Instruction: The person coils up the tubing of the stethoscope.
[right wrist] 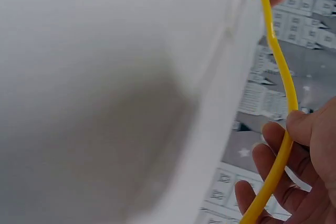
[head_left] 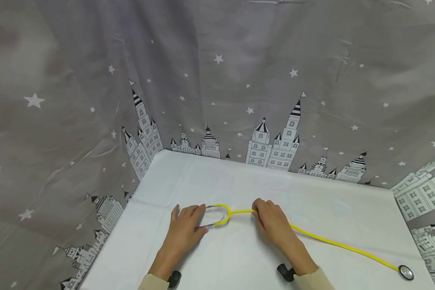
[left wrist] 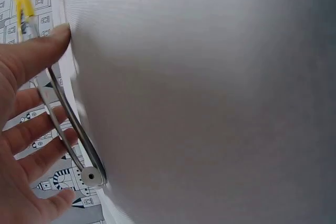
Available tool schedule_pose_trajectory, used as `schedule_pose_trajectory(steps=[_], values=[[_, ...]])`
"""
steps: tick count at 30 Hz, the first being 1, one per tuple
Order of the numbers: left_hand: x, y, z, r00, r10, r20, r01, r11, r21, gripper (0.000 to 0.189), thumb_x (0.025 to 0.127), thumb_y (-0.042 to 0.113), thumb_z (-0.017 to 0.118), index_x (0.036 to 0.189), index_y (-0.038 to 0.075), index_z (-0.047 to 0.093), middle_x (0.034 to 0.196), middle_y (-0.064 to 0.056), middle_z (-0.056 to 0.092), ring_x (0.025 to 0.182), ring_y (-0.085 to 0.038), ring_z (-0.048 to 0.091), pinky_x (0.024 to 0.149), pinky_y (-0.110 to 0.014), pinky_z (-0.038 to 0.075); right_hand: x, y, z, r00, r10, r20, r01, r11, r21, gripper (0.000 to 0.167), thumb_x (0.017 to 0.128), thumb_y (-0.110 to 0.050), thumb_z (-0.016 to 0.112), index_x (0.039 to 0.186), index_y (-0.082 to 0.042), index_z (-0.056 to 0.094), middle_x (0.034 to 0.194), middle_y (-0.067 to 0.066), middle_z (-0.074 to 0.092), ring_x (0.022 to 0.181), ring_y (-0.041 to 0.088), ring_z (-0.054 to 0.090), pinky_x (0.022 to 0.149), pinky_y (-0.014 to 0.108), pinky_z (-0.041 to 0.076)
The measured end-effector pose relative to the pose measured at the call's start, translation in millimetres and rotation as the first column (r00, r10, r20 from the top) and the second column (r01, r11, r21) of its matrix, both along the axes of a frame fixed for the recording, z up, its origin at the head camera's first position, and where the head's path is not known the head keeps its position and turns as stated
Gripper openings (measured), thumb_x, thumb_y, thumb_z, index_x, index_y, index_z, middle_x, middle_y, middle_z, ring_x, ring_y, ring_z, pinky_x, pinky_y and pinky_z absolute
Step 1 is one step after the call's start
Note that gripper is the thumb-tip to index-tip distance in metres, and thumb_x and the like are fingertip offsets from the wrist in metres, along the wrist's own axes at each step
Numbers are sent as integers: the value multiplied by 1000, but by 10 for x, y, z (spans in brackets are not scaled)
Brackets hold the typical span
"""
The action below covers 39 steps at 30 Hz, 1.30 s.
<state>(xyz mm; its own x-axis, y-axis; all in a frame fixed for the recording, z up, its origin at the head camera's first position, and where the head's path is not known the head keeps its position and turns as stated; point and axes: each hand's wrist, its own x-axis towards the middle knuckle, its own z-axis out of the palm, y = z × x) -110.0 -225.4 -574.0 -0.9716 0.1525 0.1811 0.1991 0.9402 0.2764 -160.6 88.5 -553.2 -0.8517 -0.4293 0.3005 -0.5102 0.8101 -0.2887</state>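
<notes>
A stethoscope with yellow tubing (head_left: 333, 243) stretches across the white-covered table. My left hand (head_left: 184, 229) grips its metal ear tubes (left wrist: 68, 116), thumb on one side and fingers spread on the other; a round grey earpiece (left wrist: 91, 176) shows beyond the fingers. To the right of the yellow fork, my right hand (head_left: 275, 223) pinches the tube between thumb and fingers, as the right wrist view shows with the tube (right wrist: 283, 72) running past the palm. At the tube's far right end lies the round chest piece (head_left: 406, 272), near the table's right edge.
White cloth (head_left: 275, 183) covers the table. Behind it and at both sides hangs a grey curtain (head_left: 217, 92) printed with stars and castles. Black straps or mounts (head_left: 285, 272) sit at both wrists, beside beige sleeves.
</notes>
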Motion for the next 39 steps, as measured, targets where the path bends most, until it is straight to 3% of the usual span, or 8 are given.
schedule_pose_trajectory(steps=[5,9,12,14,18,22,30,39], values=[[-5,-12,10,999,-12,-50,12,1000,3,80,83,39,94,152,19,60,135,-6,72,127,-30,68,121,-61,41,12,-11,199,999,21,-37,-22,1000,-10,15,102,-17,75,107,-17,61,89,-8,63,76,9,46,70,25,43],[-12,-7,50,994,-42,-106,45,998,33,74,81,40,95,146,20,66,120,1,72,100,-18,68,94,-37,57,32,55,297,1000,13,-7,-13,1000,-26,14,103,-16,74,110,-16,62,91,-7,63,77,9,49,69,24,47],[-4,-8,97,981,-79,-180,94,993,74,70,79,37,97,141,20,71,108,5,70,81,-7,60,69,-24,53,53,141,307,1000,13,7,-12,999,-52,16,102,-16,75,113,-15,63,95,-5,65,82,9,54,71,26,52],[0,-8,132,966,-112,-232,138,986,98,69,78,34,98,140,18,72,103,6,68,74,-3,55,62,-19,48,63,212,304,1000,15,7,-15,997,-72,17,102,-17,75,116,-14,64,99,-3,66,86,10,57,74,29,56],[9,-3,195,940,-175,-291,215,970,112,69,79,30,98,142,17,72,97,6,69,68,0,52,59,-15,44,78,360,294,1000,24,-4,-24,994,-106,17,102,-16,75,116,-13,68,102,-2,69,88,10,60,78,32,58],[28,15,247,929,-216,-300,262,958,121,69,82,34,95,144,19,70,99,8,71,69,0,50,61,-15,45,103,492,295,1000,22,1,-22,990,-140,15,100,-16,77,114,-16,71,100,-6,68,84,7,55,74,28,54],[62,83,329,933,-250,-260,308,927,213,66,84,35,91,145,19,70,102,5,77,77,-6,67,69,-18,54,177,675,334,987,111,-118,-133,971,-199,18,97,-11,80,113,-18,74,101,-10,68,86,2,54,75,16,48],[101,209,409,942,-245,-228,307,904,298,59,81,28,94,136,13,75,97,3,79,68,-6,59,63,-12,47,227,723,505,979,133,-155,-167,960,-227,19,97,-8,79,114,-15,75,105,-8,70,97,7,60,86,13,46]])
